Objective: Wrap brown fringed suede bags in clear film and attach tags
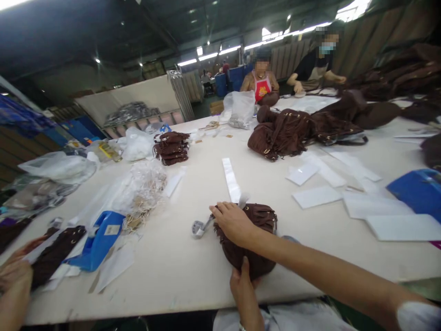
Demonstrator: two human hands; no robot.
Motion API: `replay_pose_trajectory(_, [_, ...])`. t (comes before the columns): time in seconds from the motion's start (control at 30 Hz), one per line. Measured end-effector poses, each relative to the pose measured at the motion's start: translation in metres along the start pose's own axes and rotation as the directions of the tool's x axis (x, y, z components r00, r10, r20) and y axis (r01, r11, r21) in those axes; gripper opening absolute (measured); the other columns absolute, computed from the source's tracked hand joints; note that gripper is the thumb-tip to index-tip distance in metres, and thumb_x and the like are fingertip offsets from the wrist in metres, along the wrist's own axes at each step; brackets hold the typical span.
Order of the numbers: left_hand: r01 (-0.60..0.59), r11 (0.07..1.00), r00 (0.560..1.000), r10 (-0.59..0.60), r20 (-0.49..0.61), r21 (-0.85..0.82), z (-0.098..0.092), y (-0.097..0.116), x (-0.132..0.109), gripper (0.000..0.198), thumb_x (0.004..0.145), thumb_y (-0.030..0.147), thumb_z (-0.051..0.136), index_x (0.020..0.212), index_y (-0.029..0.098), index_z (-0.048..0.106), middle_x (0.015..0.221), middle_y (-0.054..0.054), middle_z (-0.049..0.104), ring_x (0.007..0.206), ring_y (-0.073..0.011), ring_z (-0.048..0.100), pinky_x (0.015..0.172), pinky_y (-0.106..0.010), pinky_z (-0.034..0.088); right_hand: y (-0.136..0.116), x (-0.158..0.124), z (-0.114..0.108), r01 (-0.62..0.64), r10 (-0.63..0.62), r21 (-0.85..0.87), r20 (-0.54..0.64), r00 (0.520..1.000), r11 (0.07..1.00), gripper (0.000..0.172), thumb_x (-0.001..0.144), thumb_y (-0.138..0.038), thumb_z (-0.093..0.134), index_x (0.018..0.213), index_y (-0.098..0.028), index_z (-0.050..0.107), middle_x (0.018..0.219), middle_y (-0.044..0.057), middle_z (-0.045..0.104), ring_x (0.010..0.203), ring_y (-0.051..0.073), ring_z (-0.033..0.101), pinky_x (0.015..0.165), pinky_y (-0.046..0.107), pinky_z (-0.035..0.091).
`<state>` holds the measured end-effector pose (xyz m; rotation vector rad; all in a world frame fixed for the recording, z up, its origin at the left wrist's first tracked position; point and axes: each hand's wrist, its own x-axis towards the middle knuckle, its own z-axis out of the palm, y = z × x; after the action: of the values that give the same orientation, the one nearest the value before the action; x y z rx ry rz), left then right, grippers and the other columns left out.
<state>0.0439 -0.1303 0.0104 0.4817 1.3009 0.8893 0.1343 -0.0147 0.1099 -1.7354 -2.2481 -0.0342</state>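
Observation:
A dark brown fringed bag [253, 257] with small metal eyelets lies on the table in front of me. My left hand [243, 287] grips its near edge, thumb on top and fingers underneath, partly hidden. Across the bag reaches my right arm, and my right hand [234, 224] is closed over the bag's upper left side, with fingertips at the fringe. A grey-wrapped piece [199, 228] sticks out on the bag's left, and a bit of clear wrap [243, 201] shows at its top. Just beyond the bag lies a white strip [230, 178].
At far left a co-worker's hands [15, 280] hold a brown fringed piece [57, 253] beside a blue holder [101, 241]. Stacked brown bags [171, 148], plastic bags with strings [143, 188], piled brown bags [284, 133], white sheets [317, 196] and another blue holder [418, 188] surround me. Two people work opposite.

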Motion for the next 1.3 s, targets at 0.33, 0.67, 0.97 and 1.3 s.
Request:
replay_pose_trajectory(0.33, [-0.039,0.98,0.999,0.033,0.033,0.193,-0.004,-0.013,0.007,0.052,0.077,0.064,0.061,0.086,0.013,0.069,0.047,0.001,0.055,0.043,-0.0175,0.053,0.045,-0.028,0.044,0.013,0.066,0.093,-0.426,0.424,-0.115,-0.042,0.905,0.897,0.045,0.103,-0.042,0.029,0.092,-0.016,0.063,0.08,0.009,0.068,0.075,0.019,0.061,0.064,0.028,0.03])
replay_pose_trajectory(0.67, [-0.394,0.824,0.909,0.414,0.043,0.408,-0.055,0.047,0.031,0.029,0.089,0.039,0.057,0.111,0.023,0.068,0.111,-0.01,0.067,0.103,-0.0228,0.061,0.091,-0.032,0.047,0.028,0.063,0.12,-0.42,0.426,0.068,-0.12,0.897,0.905,0.041,0.103,-0.043,0.032,0.087,-0.018,0.061,0.067,0.002,0.065,0.061,0.014,0.055,0.058,0.027,0.02])
replay_pose_trajectory(0.97, [-0.336,0.9,0.894,0.213,0.393,0.276,-0.055,0.075,0.07,0.015,0.075,0.02,0.069,0.09,0.02,0.069,0.086,-0.003,0.067,0.08,-0.0179,0.059,0.074,-0.026,0.045,0.032,0.067,0.111,-0.421,0.43,0.164,-0.026,0.902,0.892,0.044,0.104,-0.044,0.027,0.087,-0.02,0.061,0.071,0.001,0.067,0.068,0.015,0.06,0.062,0.026,0.027])
replay_pose_trajectory(1.3, [-0.543,0.608,0.831,0.486,0.27,0.579,-0.072,0.053,0.039,0.009,0.084,0.024,0.063,0.092,0.023,0.066,0.087,-0.007,0.064,0.082,-0.0223,0.057,0.077,-0.03,0.04,0.044,0.081,0.122,-0.516,0.517,-0.072,-0.003,0.856,0.853,0.044,0.104,-0.045,0.027,0.1,-0.017,0.061,0.072,0.005,0.067,0.062,0.015,0.057,0.057,0.028,0.017])
